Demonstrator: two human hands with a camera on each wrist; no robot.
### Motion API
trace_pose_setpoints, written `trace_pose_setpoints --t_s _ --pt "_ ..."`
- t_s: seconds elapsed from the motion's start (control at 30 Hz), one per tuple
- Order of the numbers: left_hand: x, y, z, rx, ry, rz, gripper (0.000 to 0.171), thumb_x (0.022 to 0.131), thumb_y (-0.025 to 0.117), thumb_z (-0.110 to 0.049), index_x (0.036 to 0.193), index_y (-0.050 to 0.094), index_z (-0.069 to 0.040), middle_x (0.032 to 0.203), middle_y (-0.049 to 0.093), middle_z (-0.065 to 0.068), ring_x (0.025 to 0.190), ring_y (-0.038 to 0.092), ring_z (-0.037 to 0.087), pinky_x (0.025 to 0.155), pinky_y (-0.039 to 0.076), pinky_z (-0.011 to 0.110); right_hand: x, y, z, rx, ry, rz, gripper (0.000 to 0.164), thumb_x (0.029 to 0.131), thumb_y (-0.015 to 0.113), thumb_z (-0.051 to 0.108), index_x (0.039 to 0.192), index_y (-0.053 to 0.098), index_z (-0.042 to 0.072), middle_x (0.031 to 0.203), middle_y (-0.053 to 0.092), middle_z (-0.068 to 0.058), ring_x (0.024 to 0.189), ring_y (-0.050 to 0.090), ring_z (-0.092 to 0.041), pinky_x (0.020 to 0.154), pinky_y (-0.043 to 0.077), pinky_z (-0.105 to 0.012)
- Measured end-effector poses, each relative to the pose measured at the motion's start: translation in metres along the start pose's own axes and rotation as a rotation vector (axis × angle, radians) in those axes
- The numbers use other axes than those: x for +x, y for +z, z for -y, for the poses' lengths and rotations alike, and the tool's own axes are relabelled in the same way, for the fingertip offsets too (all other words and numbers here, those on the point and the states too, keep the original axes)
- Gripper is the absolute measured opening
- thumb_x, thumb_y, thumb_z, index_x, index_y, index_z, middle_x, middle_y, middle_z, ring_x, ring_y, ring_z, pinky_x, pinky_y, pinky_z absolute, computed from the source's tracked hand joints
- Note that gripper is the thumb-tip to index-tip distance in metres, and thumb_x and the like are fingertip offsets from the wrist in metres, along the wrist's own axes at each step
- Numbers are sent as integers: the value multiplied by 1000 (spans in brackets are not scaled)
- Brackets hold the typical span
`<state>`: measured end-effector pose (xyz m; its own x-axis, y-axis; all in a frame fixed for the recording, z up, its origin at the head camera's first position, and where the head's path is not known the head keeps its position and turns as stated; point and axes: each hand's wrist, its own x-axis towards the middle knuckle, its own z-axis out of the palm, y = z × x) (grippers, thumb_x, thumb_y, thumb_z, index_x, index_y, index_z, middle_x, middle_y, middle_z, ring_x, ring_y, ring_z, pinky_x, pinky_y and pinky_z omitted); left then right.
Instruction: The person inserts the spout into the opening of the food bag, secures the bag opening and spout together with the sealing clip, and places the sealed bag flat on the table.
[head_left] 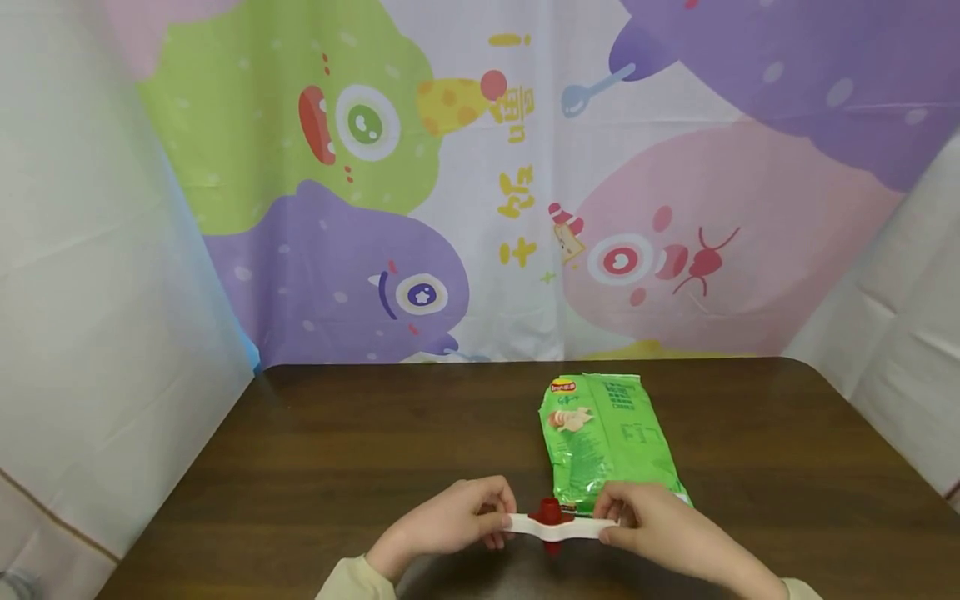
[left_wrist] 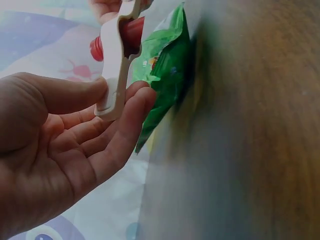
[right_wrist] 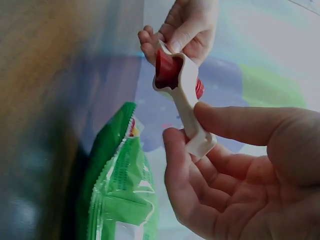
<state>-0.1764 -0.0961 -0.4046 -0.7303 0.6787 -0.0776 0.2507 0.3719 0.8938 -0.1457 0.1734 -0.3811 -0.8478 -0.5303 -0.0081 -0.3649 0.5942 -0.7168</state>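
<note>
Left hand (head_left: pixel 450 517) has thumb and fingers pinched on one end of the white clip (head_left: pixel 553 534), right hand (head_left: pixel 663 525) pinches the other. Red spout (head_left: pixel 551 510) pokes through its middle. Clip's held just off the near end of the green bag (head_left: pixel 615 442), which lies on the counter (head_left: pixel 360 433). Looks like a two-handed positioning step; next move probably calls for an even, steady grip.

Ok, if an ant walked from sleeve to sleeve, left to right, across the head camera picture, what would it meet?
Left sleeve → left hand → white clip → right hand → right sleeve.
</note>
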Motion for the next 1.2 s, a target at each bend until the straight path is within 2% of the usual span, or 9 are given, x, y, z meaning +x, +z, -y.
trace_pose_setpoints --t_s 0.13,0.27,0.37,0.57,0.67,0.83,1.0,1.1,1.2 --pt "1 -4 -3 27 -2 -26 2 88 57 -8 89 56 -7 77 65 13 57 60 13 54 50 28 3 -6 3 63 38 -32 16 81 67 26 84 58 13 71 61 5 63 53 -3 53 42 -22" --pt "2 -7 -7 75 -4 -42 4 86 60 -12 90 59 -11 77 65 11 57 60 17 50 46 23 6 -11 6 102 74 -19 19 82 66 28 86 58 11 70 63 0 60 57 -9 51 43 -25" --pt "3 -8 -9 119 2 -56 4 85 61 -13 89 60 -12 76 66 9 56 60 19 48 43 21 9 -13 7 116 71 -31 19 82 66 26 87 58 10 69 63 0 60 58 -11 52 45 -25" --pt "6 -10 -12 156 3 -92 3 85 62 -13 87 61 -12 74 65 8 53 54 12 48 41 20 17 -12 7 118 71 -84 18 79 69 22 86 58 9 69 62 0 60 56 -8 52 43 -23" --pt "8 -11 -12 167 12 -142 3 84 63 -14 86 61 -12 71 63 6 52 49 8 46 38 20 23 -12 7 119 86 -117 19 78 69 22 86 58 9 70 61 0 62 57 -10 53 44 -23" --pt "10 -14 -12 229 46 -247 4 84 63 -14 87 62 -15 63 57 -2 50 43 3 45 35 19 33 -11 4 139 94 -222 23 77 71 22 88 59 6 73 62 -1 65 58 -8 57 44 -22" --pt "13 -15 -12 259 78 -337 6 84 64 -14 89 64 -15 66 56 -6 53 44 3 48 37 19 36 -12 1 224 140 -275 27 77 72 22 92 59 3 75 64 -4 70 60 -12 61 45 -23" --pt "14 -18 -13 268 74 -372 6 84 64 -15 90 64 -15 68 55 -6 55 43 4 49 36 20 38 -13 1 280 163 -291 27 77 71 20 94 61 3 78 65 -6 73 62 -16 63 47 -25" --pt "16 -20 -13 282 67 -402 6 84 64 -14 90 63 -16 69 55 -7 56 43 5 50 36 20 40 -16 1 321 154 -314 27 79 70 17 97 61 0 83 66 -8 75 62 -14 64 48 -25"
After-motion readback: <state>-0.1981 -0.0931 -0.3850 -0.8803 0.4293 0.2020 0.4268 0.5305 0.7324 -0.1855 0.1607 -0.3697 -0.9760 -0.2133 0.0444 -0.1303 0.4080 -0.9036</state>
